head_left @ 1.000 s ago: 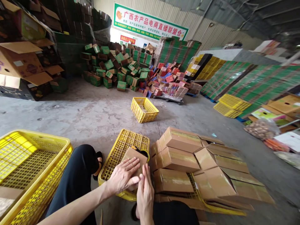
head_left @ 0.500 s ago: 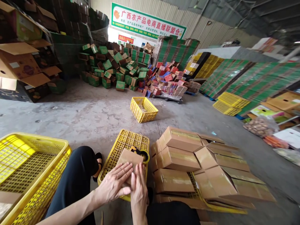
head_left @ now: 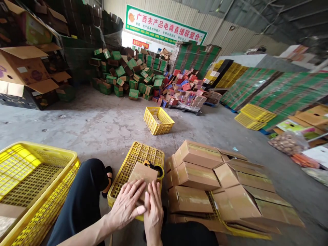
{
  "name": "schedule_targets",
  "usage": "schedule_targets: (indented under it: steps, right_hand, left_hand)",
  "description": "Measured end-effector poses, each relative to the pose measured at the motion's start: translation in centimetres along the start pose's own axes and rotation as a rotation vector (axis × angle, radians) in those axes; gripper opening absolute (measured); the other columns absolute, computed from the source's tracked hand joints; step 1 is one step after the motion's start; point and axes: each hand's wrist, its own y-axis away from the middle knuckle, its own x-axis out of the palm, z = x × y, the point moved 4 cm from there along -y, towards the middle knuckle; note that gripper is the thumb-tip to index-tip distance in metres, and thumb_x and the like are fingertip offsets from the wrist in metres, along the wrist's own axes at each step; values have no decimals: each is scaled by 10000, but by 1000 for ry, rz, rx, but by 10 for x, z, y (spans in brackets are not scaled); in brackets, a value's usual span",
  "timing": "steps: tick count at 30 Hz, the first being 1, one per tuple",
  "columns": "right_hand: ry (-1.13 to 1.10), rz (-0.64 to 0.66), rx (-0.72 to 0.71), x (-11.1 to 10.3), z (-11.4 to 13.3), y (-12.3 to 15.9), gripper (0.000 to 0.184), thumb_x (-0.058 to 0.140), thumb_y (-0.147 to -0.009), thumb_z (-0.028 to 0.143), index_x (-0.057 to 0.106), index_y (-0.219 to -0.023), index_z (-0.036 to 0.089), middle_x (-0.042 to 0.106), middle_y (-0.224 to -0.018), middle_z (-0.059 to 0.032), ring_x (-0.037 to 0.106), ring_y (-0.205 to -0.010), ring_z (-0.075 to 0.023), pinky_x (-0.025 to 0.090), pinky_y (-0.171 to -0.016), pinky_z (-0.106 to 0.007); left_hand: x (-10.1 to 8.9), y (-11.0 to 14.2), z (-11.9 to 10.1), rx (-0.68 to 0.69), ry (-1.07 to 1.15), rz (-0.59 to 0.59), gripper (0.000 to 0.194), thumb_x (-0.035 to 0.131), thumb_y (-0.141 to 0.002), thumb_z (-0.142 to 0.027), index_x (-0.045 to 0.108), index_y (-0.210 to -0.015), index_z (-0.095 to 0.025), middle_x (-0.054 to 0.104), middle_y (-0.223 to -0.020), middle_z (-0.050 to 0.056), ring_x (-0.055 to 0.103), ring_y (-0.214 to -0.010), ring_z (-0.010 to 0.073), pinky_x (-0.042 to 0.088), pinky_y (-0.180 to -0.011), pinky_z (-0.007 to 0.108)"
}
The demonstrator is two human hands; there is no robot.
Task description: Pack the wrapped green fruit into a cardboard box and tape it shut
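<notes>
A small brown cardboard box [head_left: 144, 172] lies on an upturned yellow plastic crate [head_left: 128, 164] between my knees. Flat on its top, toward the near left, rests my left hand [head_left: 128, 201], fingers stretched out and thumb apart. My right hand [head_left: 154, 210] is extended along the near right part of the box, its fingers straight and touching the cardboard. The two hands almost meet, covering the near end of the box. Just beyond the box, on the same crate, sits a black and yellow tape dispenser [head_left: 155, 167], partly hidden behind it.
Taped cardboard boxes [head_left: 197, 174] are stacked close on my right. An open yellow crate [head_left: 69, 160] stands at my left, with cardboard inside. Another yellow crate [head_left: 159, 126] sits ahead on the concrete floor. Farther back are heaped green cartons [head_left: 133, 94] and wrapped pallet stacks [head_left: 258, 89].
Both hands have slid nearer along the box, baring more of its top. The box has shifted slightly left, so more of the tape dispenser shows.
</notes>
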Motion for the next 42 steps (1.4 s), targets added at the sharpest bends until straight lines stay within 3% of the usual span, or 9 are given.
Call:
schedule_targets:
  steps: [4, 7, 11, 20, 27, 31, 35, 42]
  right_hand:
    - [-30, 160, -7, -12, 2, -1, 544, 462, -1097, 396, 414, -1620, 252, 445, -1652, -94, 442, -1510, -338, 553, -1129, -515]
    - [-31, 208, -34, -18, -2, -1, 577, 499, -1082, 430, 389, -1630, 288, 483, -1628, -78, 454, -1500, -342, 572, -1110, -508]
    - [-14, 176, -86, -15, -4, 3, 570, 500, -1086, 384, 380, -1634, 282, 555, -1573, -75, 487, -1477, -332, 600, -1077, -483]
    - [42, 22, -121, -13, 14, 11, 553, 521, -1084, 268, 403, -1624, 268, 633, -1499, -74, 592, -1397, -312, 623, -1037, -447]
    - [127, -13, -198, -20, 21, 8, 431, 492, -1080, 187, 599, -1492, 250, 733, -1367, -58, 667, -1318, -279, 587, -1073, -447]
    - [173, 63, -228, -12, 29, -5, 468, 447, -1096, 257, 518, -1554, 197, 678, -1443, -96, 645, -1345, -291, 532, -1135, -504]
    - [182, 185, -206, -3, 33, -26, 453, 428, -1092, 251, 565, -1519, 186, 659, -1466, -96, 606, -1388, -291, 503, -1165, -500]
    - [167, 404, -220, 10, 19, -74, 479, 349, -1114, 280, 539, -1543, 180, 586, -1541, -102, 523, -1467, -278, 445, -1213, -504]
  left_hand:
    - [6, -3, -2, 23, -33, 15, 810, 355, -1026, -744, 421, -1622, -201, 496, -1613, 111, 456, -1456, 302, 359, -1175, 418]
    - [7, -6, -1, 45, -21, 32, 799, 367, -1026, -740, 423, -1620, -209, 499, -1612, 104, 450, -1461, 297, 356, -1173, 417]
    - [6, -6, 3, 60, 14, 68, 761, 413, -1028, -715, 421, -1621, -237, 489, -1622, 91, 455, -1468, 305, 386, -1169, 436]
    - [-4, 8, 23, 141, 179, 78, 618, 452, -1102, -480, 315, -1664, -261, 502, -1612, 78, 449, -1505, 263, 358, -1267, 485]
    - [1, 14, 33, -38, 283, -40, 608, 438, -1102, -458, 305, -1669, -281, 377, -1691, 71, 350, -1566, 275, 404, -1247, 450]
    - [10, 14, 27, -78, 343, -67, 631, 451, -1095, -474, 277, -1676, -301, 362, -1699, 65, 318, -1579, 273, 373, -1259, 454]
    - [11, 16, 25, -74, 391, -78, 615, 427, -1107, -446, 263, -1680, -296, 350, -1705, 65, 296, -1589, 262, 353, -1269, 453]
    - [11, 14, 25, -44, 430, -61, 570, 401, -1122, -397, 297, -1669, -280, 352, -1705, 50, 256, -1603, 245, 329, -1286, 444]
